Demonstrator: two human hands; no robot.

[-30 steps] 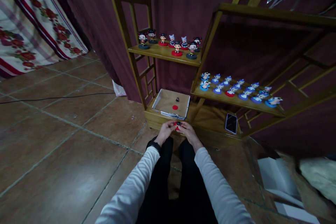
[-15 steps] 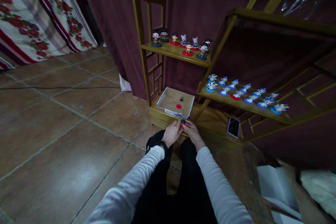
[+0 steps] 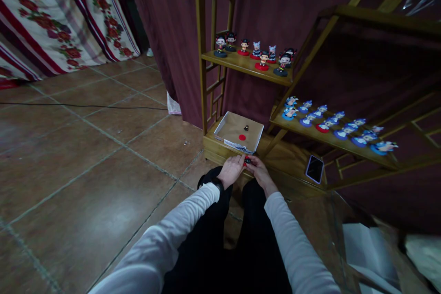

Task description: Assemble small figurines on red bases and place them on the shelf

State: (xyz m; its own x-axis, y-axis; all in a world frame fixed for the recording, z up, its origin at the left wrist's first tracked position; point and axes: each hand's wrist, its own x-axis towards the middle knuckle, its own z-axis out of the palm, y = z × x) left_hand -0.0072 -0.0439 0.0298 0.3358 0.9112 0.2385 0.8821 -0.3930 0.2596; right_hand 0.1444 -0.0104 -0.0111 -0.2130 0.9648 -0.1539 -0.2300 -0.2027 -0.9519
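My left hand [image 3: 231, 170] and my right hand [image 3: 259, 172] meet in front of me, both pinched on a small figurine piece [image 3: 246, 161] that is red with a dark top. Just beyond them an open cardboard box [image 3: 227, 125] lies on the lowest shelf board. Inside it are a red round base [image 3: 242, 137] and a small dark part [image 3: 246, 127]. Black-haired figurines [image 3: 262, 58] stand on the upper shelf. A row of blue figurines [image 3: 327, 122] fills the shelf to the right.
A wooden shelf unit [image 3: 248, 68] stands against a dark red curtain [image 3: 165, 23]. A phone [image 3: 314, 168] lies on the bottom board. White papers [image 3: 365, 243] lie at the lower right. A cable [image 3: 86, 106] crosses the tiled floor; a floral cloth [image 3: 51, 14] hangs at left.
My view has swung left, so the shelves and box sit further right in the picture. Both hands stay together on the small piece.
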